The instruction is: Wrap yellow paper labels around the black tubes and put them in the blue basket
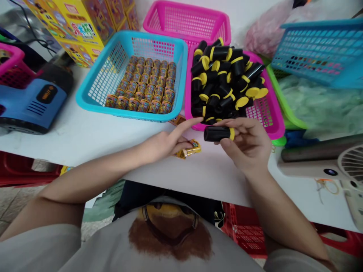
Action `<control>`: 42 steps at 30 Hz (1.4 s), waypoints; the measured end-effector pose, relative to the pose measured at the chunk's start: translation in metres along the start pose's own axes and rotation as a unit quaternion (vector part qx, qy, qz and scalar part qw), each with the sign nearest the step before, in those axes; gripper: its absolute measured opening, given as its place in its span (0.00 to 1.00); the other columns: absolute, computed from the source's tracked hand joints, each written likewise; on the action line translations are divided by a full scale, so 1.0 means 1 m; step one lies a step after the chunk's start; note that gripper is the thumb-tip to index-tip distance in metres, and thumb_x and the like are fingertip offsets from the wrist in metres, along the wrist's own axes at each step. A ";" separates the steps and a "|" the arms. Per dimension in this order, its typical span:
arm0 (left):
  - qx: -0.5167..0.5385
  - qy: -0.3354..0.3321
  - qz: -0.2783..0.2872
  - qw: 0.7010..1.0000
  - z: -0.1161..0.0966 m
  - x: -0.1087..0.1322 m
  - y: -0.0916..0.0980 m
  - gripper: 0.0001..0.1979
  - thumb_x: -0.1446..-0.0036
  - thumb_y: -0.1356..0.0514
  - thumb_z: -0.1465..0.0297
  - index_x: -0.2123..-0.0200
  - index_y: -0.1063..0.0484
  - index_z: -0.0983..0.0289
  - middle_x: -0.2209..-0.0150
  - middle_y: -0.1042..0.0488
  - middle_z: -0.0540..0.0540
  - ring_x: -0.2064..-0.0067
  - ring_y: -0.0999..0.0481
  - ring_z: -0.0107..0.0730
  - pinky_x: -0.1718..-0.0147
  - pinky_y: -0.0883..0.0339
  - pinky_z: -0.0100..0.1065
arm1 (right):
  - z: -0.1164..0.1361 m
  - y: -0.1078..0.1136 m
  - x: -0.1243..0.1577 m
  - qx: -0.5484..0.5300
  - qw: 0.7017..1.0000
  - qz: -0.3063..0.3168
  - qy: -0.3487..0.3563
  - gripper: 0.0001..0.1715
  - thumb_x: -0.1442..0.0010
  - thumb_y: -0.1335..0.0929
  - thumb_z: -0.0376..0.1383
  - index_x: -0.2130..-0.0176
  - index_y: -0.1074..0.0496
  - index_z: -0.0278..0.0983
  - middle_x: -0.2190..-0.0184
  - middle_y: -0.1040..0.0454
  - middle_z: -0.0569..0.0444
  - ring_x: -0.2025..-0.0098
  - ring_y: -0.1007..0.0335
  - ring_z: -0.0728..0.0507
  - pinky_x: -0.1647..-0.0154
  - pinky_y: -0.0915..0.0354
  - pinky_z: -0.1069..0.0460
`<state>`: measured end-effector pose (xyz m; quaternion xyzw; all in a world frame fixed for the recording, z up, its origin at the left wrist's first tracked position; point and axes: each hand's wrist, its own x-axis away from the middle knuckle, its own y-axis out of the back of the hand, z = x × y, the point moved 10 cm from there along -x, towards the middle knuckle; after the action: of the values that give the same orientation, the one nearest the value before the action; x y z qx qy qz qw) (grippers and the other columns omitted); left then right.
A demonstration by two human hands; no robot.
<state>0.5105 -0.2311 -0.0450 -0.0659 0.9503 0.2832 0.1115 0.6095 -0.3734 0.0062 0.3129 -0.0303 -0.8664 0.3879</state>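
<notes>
My right hand (248, 141) grips a small black canister (217, 133) with a yellow rim, held sideways above the white table. My left hand (172, 141) has its index finger stretched toward the pink basket while its other fingers are closed on a yellow printed plastic sleeve (189, 150). Just beyond my right hand, a pink basket (276, 122) holds a heap of black canisters (224, 75), some with yellow lids hinged up. To its left, a blue basket (121, 113) contains rows of canisters wrapped in printed sleeves (147, 88).
A blue heat gun (36, 100) lies at the left. Yellow printed boxes (82, 30) are stacked behind it. Another pink basket (187, 19) stands at the back. On the right are a blue basket (320, 53), pale green plastic bags (326, 105) and a fan (351, 162).
</notes>
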 end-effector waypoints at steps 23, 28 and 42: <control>0.116 -0.087 -0.073 0.987 -0.022 0.008 0.012 0.45 0.35 0.33 0.54 0.27 0.57 0.51 0.44 0.20 0.59 0.45 0.15 0.41 0.49 0.17 0.41 | 0.005 -0.025 0.003 0.036 0.995 0.091 -0.005 0.18 0.40 0.22 0.36 0.50 0.19 0.47 0.53 0.18 0.52 0.53 0.18 0.43 0.55 0.17 0.47; 0.140 -0.116 -0.087 0.980 -0.026 0.009 0.010 0.38 0.35 0.33 0.53 0.31 0.50 0.52 0.53 0.18 0.53 0.50 0.15 0.36 0.48 0.18 0.41 | 0.002 -0.031 0.009 0.052 0.997 0.050 -0.031 0.19 0.41 0.20 0.40 0.50 0.20 0.44 0.58 0.16 0.53 0.61 0.18 0.44 0.57 0.18 0.47; 0.227 -0.041 -0.070 0.970 -0.020 -0.001 -0.001 0.46 0.37 0.31 0.53 0.31 0.59 0.53 0.50 0.16 0.57 0.54 0.13 0.37 0.52 0.18 0.39 | 0.038 -0.030 0.017 0.203 0.968 -0.044 0.143 0.19 0.37 0.23 0.45 0.48 0.24 0.49 0.54 0.18 0.50 0.55 0.18 0.38 0.55 0.18 0.41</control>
<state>0.5076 -0.2427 -0.0288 -0.0938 0.9773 0.0538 0.1823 0.5600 -0.3718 0.0192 0.5067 -0.1363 -0.8046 0.2779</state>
